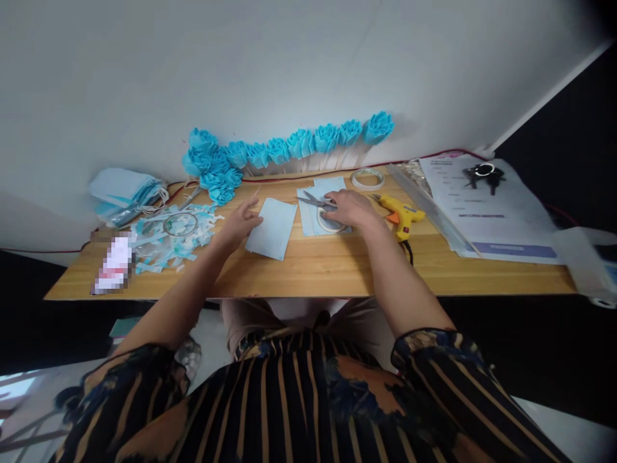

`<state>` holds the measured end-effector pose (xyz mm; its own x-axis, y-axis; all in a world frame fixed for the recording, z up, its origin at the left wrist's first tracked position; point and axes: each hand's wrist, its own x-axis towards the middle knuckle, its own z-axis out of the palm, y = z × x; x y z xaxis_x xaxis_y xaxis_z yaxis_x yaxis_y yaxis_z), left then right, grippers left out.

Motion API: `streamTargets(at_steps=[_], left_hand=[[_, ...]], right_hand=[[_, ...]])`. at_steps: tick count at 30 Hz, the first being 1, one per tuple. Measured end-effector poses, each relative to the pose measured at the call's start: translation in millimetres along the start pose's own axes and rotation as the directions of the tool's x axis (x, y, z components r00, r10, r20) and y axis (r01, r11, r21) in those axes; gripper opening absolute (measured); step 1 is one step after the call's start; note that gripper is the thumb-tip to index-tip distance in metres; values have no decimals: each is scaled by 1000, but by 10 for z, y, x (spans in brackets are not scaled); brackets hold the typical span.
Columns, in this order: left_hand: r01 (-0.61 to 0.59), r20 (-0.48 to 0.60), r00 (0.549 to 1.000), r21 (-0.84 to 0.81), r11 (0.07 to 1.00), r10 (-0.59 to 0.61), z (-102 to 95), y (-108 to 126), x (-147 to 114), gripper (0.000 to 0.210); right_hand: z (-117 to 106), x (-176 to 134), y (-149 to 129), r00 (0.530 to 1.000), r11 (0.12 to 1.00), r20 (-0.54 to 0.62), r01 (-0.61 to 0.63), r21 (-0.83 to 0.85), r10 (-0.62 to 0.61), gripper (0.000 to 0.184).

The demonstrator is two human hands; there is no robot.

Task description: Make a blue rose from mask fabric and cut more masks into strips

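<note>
My left hand (pixel 242 220) is open, its fingers apart at the left edge of a pale blue fabric sheet (pixel 272 230) that lies flat on the table. My right hand (pixel 353 209) has its fingers closed over the handle end of a pair of scissors (pixel 313 200), whose blades point left. Beneath the scissors are more pale blue pieces (pixel 308 224), with a roll of tape (pixel 330 225) on top, partly covered by my right hand. Just right of that hand lies a yellow hot glue gun (pixel 403 215).
Blue fabric flowers (pixel 299 144) on sticks line the wall. Face masks (pixel 128 190) are stacked at the left, near scattered scraps (pixel 159 247). Another tape roll (pixel 367 179) lies at the back. Papers (pixel 486 218) with keys (pixel 491 180) cover the right side. The table's front edge (pixel 299 296) is close to my body.
</note>
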<state>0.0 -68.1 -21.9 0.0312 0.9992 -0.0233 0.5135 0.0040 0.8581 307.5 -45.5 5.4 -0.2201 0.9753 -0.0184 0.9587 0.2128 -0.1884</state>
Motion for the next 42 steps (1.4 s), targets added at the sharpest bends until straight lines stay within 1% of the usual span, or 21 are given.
streamTargets(at_steps=[1,3,4,6,8,10,13,17,21,23,25,26,28,30,32,33,34,35,37,39,42], left_hand=[[-68,-41,996,124,990,74,-23,-3,-19,62],[-224,-94,957,367,903,276,-42,3,-57,49],[-294,-75,928,451,843,364,-31,9,-76,45],[-411,61,893,519,750,447,34,11,-108,43],[-476,219,876,529,702,429,122,-14,-131,46],[-483,291,875,560,673,386,187,-65,-150,47],[-442,266,896,615,653,356,186,-156,-181,47],[-418,242,906,649,636,348,111,-171,-179,51],[-443,196,890,583,681,411,194,72,-103,52],[-504,221,861,486,714,458,298,279,-124,45],[-557,266,830,357,750,490,392,499,-255,37],[-579,303,810,275,767,503,421,599,-367,34],[-591,431,751,98,801,501,432,751,-659,34],[-601,574,629,-69,796,524,393,823,-977,35],[-555,682,514,-198,808,520,342,814,-1245,36],[-509,713,468,-265,819,522,325,785,-1346,37],[-461,730,441,-314,830,522,319,746,-1424,38],[-414,733,440,-348,841,519,323,702,-1482,37],[-334,713,483,-386,860,508,364,605,-1558,35],[-268,689,540,-404,875,483,442,496,-1611,32],[-203,679,598,-386,900,426,607,227,-1700,32]], right_hand=[[-1,1,-6,1000,1000,-3,3,1,-3,56],[-14,1,-17,1000,1000,-6,-3,23,3,56],[-27,-1,-20,1000,999,-8,-15,46,16,55],[-59,-5,-13,999,991,-9,-42,128,44,52],[-90,0,21,997,965,-29,-62,255,72,49],[-106,20,85,989,920,-82,-83,383,123,47],[-103,68,213,946,883,-204,-139,448,252,46],[-90,87,350,880,908,-310,-253,334,360,45],[-82,53,394,867,921,-331,-303,244,373,43],[-68,45,394,875,930,-327,-302,207,357,42],[-43,51,390,888,936,-304,-304,176,345,42],[-27,58,389,895,937,-285,-308,165,344,43],[4,77,392,907,938,-248,-313,148,342,43],[26,93,393,913,941,-236,-307,143,334,41],[36,103,378,913,943,-243,-300,142,327,36],[38,106,357,912,945,-251,-297,140,324,33],[41,108,324,914,950,-263,-282,137,309,30],[45,108,280,919,958,-277,-253,135,282,27],[64,106,162,939,977,-283,-162,138,196,24],[98,96,30,967,986,-230,-72,149,106,24],[148,73,-128,992,992,-112,-41,121,55,31]])
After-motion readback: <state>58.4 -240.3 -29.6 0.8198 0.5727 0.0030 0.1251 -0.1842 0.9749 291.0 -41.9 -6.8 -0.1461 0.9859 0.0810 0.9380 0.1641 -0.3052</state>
